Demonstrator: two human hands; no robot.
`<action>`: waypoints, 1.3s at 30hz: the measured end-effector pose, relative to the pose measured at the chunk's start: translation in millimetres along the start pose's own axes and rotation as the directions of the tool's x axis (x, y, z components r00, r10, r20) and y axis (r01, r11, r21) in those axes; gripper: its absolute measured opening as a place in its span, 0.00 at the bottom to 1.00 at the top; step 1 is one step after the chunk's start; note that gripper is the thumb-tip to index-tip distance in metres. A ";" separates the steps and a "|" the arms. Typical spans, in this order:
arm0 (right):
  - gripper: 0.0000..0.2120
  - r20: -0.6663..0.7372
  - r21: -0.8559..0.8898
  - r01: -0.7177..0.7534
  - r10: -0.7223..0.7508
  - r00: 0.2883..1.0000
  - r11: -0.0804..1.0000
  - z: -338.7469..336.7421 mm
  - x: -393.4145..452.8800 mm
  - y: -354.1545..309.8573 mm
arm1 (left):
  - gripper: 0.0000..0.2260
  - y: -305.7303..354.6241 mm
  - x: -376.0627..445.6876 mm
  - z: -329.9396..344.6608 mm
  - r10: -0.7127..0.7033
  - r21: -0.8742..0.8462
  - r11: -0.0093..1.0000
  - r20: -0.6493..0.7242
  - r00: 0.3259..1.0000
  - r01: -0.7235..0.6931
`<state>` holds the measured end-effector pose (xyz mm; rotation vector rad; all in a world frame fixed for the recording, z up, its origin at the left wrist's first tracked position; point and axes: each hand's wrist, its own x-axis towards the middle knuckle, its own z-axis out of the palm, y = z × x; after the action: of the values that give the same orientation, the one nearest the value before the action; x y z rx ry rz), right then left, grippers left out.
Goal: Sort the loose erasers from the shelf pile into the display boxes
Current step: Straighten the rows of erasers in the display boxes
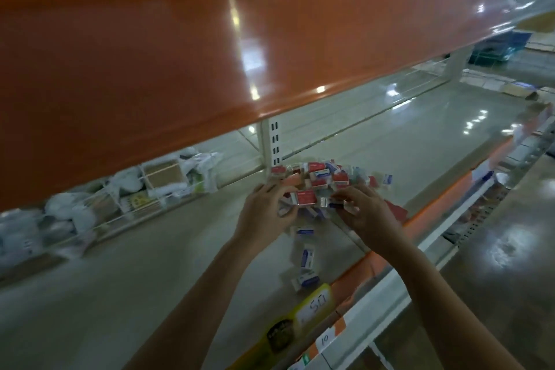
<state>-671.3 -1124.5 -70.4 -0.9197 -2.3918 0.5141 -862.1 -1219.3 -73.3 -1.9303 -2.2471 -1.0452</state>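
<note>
Here both hands work at the near edge of the eraser pile, which lies heaped on the pale shelf just in front of a slotted upright. The left hand has its fingers curled round a red-sleeved eraser, held by its short ends. The right hand pinches a small blue-and-white eraser between thumb and fingertips, just beside the red one. More seem tucked under the left palm; the count cannot be told.

A loose trail of blue-sleeved erasers runs from the pile toward the shelf front, ending near a yellow price tag marked 50.

No display box is clearly visible; the motion blur is heavy. A wire divider at the left holds bagged stock, apart from the pile.

Handling, as judged:
- Erasers are light, small, block-shaped; a two-finger pinch suffices.
- Rubber body is firm yet slightly yielding; not fragile.
- Cardboard sleeves look glossy, so likely slick, and may slide off the block if pulled by one end.
- Best hold: across the long faces at mid-sleeve, so sleeve and block are clamped together.
- Several can be stacked flat and squeezed end to end, though the stack could buckle.

Sorting looks early: most of the pile remains.
</note>
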 end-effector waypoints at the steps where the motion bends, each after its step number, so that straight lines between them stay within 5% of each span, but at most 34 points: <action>1: 0.12 -0.014 0.026 0.028 -0.027 1.000 0.999 4.2 -0.5 -9.8 | 0.15 -2.2 -12.2 -10.9 -0.027 -0.019 0.999 -0.013 1.000 0.027; 9: 0.11 0.004 0.158 0.307 -0.311 0.950 0.939 43.7 -10.4 -102.4 | 0.06 -24.2 -114.1 -89.2 -0.399 -0.240 0.895 -0.047 0.916 0.377; 14: 0.11 0.147 0.272 0.408 -0.457 0.877 0.871 71.4 -19.4 -162.7 | 0.12 -34.9 -175.8 -129.4 -0.676 -0.413 0.709 -0.168 0.718 0.571; 18: 0.11 0.213 0.329 0.463 -0.542 0.813 0.823 90.2 -34.3 -211.7 | 0.14 -41.0 -221.1 -165.6 -0.795 -0.571 0.582 -0.253 0.551 0.578; 25: 0.12 0.259 0.447 0.533 -0.675 0.691 0.718 122.0 -62.1 -295.2 | 0.14 -63.0 -303.0 -233.2 -0.831 -0.579 0.552 -0.321 0.455 0.600; 33: 0.13 0.333 0.385 0.649 -0.755 0.565 0.656 169.5 -88.6 -377.1 | 0.14 -94.2 -378.7 -299.2 -0.814 -0.511 0.580 -0.342 0.469 0.634; 39: 0.12 0.379 0.298 0.674 -0.732 0.566 0.676 195.2 -112.6 -404.8 | 0.15 -115.8 -408.6 -319.9 -0.777 -0.454 0.625 -0.282 0.563 0.635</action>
<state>-918.1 -1516.3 -54.7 0.3324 -2.8371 0.5824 -994.6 -1733.5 -46.5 -0.5483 -2.6869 -1.7720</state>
